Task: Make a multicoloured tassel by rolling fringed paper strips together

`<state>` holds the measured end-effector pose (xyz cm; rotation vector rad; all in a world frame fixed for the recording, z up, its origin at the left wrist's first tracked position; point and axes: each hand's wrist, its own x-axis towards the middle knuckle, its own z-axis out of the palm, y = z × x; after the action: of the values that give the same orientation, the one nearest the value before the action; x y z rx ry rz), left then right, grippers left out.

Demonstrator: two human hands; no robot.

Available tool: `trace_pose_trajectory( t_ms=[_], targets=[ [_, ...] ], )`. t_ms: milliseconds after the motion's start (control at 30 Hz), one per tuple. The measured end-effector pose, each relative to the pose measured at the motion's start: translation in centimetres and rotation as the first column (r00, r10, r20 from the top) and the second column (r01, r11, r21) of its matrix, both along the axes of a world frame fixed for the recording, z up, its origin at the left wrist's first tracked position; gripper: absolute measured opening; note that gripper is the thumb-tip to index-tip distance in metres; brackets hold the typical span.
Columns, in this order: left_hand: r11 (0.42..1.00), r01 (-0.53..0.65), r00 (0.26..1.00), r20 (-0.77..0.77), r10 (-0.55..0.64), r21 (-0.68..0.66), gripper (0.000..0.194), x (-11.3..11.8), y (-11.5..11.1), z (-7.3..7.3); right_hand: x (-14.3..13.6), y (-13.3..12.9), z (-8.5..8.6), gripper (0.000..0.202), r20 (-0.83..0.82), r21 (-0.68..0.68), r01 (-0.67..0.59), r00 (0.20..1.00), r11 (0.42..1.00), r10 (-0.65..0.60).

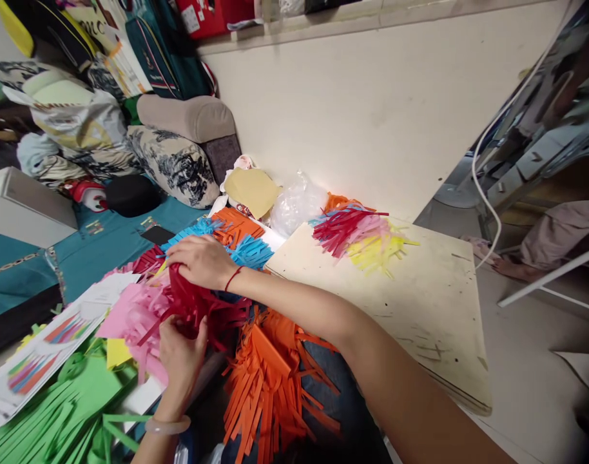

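Observation:
Dark red fringed tissue paper is bunched between my two hands. My right hand, with a red string at the wrist, grips it from above, its fingertips partly hidden. Below, my left hand, with a pale bangle on the wrist, has its fingers curled round the paper's lower side. Pink fringed paper lies directly left of the red. Orange fringed paper drapes over my lap, and green fringed paper spreads at the lower left. Blue fringed paper sits just beyond my right hand.
A wooden board at right carries a multicoloured tassel bundle. Behind are a clear plastic bag and a phone. A printed sheet with tassel pictures lies left. A white cable hangs near another person's leg.

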<state>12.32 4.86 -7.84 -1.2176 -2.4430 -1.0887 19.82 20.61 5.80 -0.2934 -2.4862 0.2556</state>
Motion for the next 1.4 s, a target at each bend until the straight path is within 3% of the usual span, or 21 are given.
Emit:
trace_pose_trajectory(
  t_ms=[167, 333, 467, 633, 733, 800, 900, 967, 1067, 1100, 1167, 1267, 1400],
  targets=[
    [0.993, 0.072, 0.980, -0.190, -0.054, 0.092, 0.068, -0.2, 0.3, -0.4, 0.7, 1.7, 2.7, 0.022, -0.063, -0.079, 0.097, 0.993, 0.992, -0.102],
    [0.984, 0.178, 0.884, -0.439, -0.160, 0.001, 0.055, -0.6, 0.7, 0.7, 0.1, 1.4, 4.5, 0.018, -0.030, -0.060, 0.091, 0.995, 0.994, -0.093],
    [0.978, 0.204, 0.879, -0.434, -0.198, -0.034, 0.052, -1.1, 1.7, 1.8, -1.2, 1.8, 6.7, 0.019, -0.060, -0.056, 0.133, 0.989, 0.989, -0.137],
    [0.983, 0.182, 0.866, -0.470, -0.169, -0.018, 0.047, -0.9, 2.6, 1.9, -1.1, 4.2, 10.0, 0.023, -0.177, -0.091, 0.216, 0.957, 0.972, -0.229],
    [0.974, 0.222, 0.837, -0.505, -0.211, -0.040, 0.040, -0.8, 2.5, 2.1, 1.4, 6.4, 12.1, 0.033, -0.252, -0.087, 0.269, 0.926, 0.959, -0.282],
    [0.957, 0.291, 0.825, -0.507, -0.250, 0.003, 0.028, -0.5, 2.1, 3.0, 4.3, 7.8, 13.4, 0.038, -0.309, -0.086, 0.320, 0.892, 0.944, -0.330],
    [0.886, 0.405, 0.820, -0.519, -0.242, 0.227, 0.014, 1.4, 2.1, 6.6, 10.0, 8.5, 14.4, 0.034, -0.318, -0.051, 0.374, 0.873, 0.926, -0.370],
    [0.815, 0.466, 0.811, -0.534, -0.238, 0.344, 0.025, 3.8, 3.1, 10.7, 13.7, 7.7, 14.3, 0.027, -0.264, -0.007, 0.401, 0.883, 0.916, -0.388],
    [0.779, 0.577, 0.759, -0.511, -0.402, 0.245, 0.061, 8.6, 6.9, 17.0, 18.3, 5.0, 13.4, 0.024, -0.203, 0.037, 0.435, 0.885, 0.900, -0.419],
    [0.746, 0.634, 0.718, -0.510, -0.473, 0.202, 0.068, 10.2, 8.6, 18.7, 19.5, 3.9, 13.0, 0.024, -0.197, 0.042, 0.442, 0.883, 0.896, -0.426],
    [0.685, 0.713, 0.653, -0.494, -0.573, 0.148, 0.061, 13.0, 11.9, 20.8, 21.5, 2.2, 12.1, 0.024, -0.201, 0.041, 0.461, 0.873, 0.886, -0.445],
    [0.634, 0.767, 0.599, -0.468, -0.650, 0.101, 0.033, 15.5, 15.0, 21.3, 23.8, 1.5, 10.1, 0.038, -0.224, 0.019, 0.527, 0.831, 0.850, -0.510],
    [0.622, 0.778, 0.580, -0.480, -0.658, 0.086, 0.028, 16.0, 15.4, 19.5, 26.2, 3.6, 6.1, 0.068, -0.118, -0.084, 0.592, 0.793, 0.802, -0.597]
  ],
)
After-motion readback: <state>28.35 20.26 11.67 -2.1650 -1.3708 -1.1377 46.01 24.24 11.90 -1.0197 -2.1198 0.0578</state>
